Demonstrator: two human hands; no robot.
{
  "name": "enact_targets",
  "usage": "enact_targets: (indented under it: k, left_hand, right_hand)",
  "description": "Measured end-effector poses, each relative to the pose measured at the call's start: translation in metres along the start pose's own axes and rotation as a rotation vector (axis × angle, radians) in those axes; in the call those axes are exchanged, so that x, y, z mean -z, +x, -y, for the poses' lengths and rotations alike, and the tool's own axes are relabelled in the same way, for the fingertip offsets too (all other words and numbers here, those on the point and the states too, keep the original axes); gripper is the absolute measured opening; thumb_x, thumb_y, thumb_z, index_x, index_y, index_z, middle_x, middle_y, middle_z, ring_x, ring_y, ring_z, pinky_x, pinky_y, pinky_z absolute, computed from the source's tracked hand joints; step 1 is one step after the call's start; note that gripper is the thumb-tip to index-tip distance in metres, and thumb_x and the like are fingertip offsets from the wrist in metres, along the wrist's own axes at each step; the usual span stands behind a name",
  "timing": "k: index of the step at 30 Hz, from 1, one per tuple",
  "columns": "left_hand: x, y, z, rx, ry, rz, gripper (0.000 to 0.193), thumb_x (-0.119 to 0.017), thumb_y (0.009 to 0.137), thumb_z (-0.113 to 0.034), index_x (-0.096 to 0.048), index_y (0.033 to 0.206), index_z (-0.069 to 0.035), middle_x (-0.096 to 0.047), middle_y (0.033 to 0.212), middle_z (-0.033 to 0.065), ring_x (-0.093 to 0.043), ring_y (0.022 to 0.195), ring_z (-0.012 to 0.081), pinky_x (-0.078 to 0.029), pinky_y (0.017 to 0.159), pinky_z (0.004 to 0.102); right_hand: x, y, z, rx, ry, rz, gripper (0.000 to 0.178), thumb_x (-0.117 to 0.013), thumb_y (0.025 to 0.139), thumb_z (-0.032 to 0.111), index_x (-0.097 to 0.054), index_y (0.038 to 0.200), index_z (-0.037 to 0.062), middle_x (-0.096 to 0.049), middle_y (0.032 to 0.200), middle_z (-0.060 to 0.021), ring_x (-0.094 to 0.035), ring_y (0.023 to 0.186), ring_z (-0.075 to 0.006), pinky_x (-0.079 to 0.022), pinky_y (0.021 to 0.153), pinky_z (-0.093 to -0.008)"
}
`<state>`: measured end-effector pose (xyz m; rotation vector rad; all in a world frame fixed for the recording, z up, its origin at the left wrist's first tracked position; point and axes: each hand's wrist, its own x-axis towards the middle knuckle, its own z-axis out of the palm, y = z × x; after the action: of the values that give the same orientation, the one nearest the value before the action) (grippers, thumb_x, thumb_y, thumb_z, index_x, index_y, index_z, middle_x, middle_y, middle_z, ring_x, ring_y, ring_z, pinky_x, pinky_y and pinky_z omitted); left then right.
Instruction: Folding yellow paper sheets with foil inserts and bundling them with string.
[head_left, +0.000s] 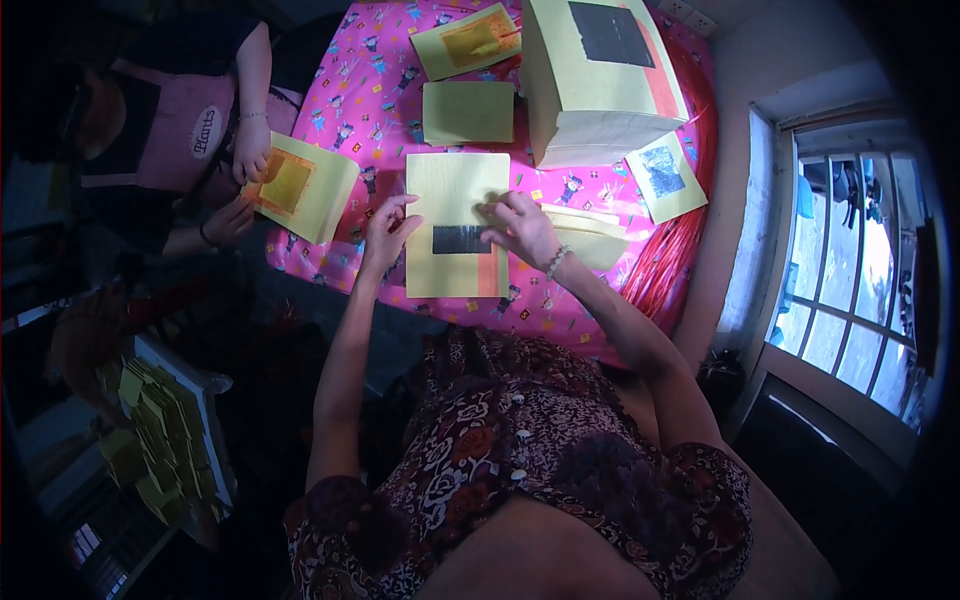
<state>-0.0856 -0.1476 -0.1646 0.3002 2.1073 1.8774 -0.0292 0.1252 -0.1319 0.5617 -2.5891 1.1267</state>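
A pale yellow paper sheet (457, 190) lies in front of me, with a black rectangle (460, 240) and an orange-red strip (487, 275) on its lower half. At its left edge, my left hand (388, 232) is open, thumb and curved forefinger apart. Over the right side, my right hand (525, 225) has bent fingers, its thumb apart from them beside the black rectangle's end. I see nothing held in either hand. Beyond the sheet lies a plain yellow folded-looking piece (468, 112). More yellow paper (585, 240) lies beside my right wrist.
A tall yellow paper stack (600, 95) stands at the far right of the pink patterned table cover (350, 95). Red strands (670, 265) hang along the right edge. At left, another person's hands (250, 160) touch a yellow sheet with an orange square (325, 200). A barred window (850, 250) is at right.
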Motion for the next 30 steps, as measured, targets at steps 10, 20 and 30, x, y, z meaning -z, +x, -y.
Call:
enact_targets:
  k: [10, 20, 30]
  left_hand:
    - [-0.030, -0.019, -0.021, -0.199, 0.651, -0.522, 0.041, -0.070, 0.088, -0.024, -0.051, 0.115, -0.001, -0.055, 0.087, 0.0084, -0.055, 0.066, 0.0124, -0.045, 0.056, 0.0276]
    - [-0.059, -0.003, -0.051, 0.191, -0.376, -0.436, 0.040, -0.058, 0.093, -0.009, -0.043, 0.129, -0.001, -0.059, 0.116, 0.0120, -0.065, 0.087, 0.0202, -0.057, 0.070, 0.0318]
    - [-0.178, -0.074, -0.086, 0.178, -0.383, -0.014, 0.027, -0.052, 0.094, -0.004, -0.046, 0.120, -0.001, -0.059, 0.110, 0.0084, -0.061, 0.091, 0.0121, -0.055, 0.071, 0.0255]
  right_hand:
    - [-0.006, 0.015, -0.009, 0.423, -0.554, 0.262, 0.016, -0.057, 0.079, 0.017, -0.059, 0.092, 0.0082, -0.053, 0.093, -0.0028, -0.056, 0.090, -0.0172, -0.048, 0.074, -0.0311]
    - [0.031, 0.016, 0.008, 0.314, -0.428, 0.032, 0.018, -0.065, 0.077, 0.021, -0.060, 0.092, 0.0115, -0.054, 0.093, -0.0032, -0.055, 0.090, -0.0188, -0.045, 0.077, -0.0341]
    - [0.094, -0.125, 0.027, -0.657, 0.669, -0.394, 0.049, -0.063, 0.090, 0.009, -0.039, 0.133, 0.0020, -0.059, 0.104, -0.0143, -0.062, 0.094, -0.0243, -0.055, 0.077, -0.0350]
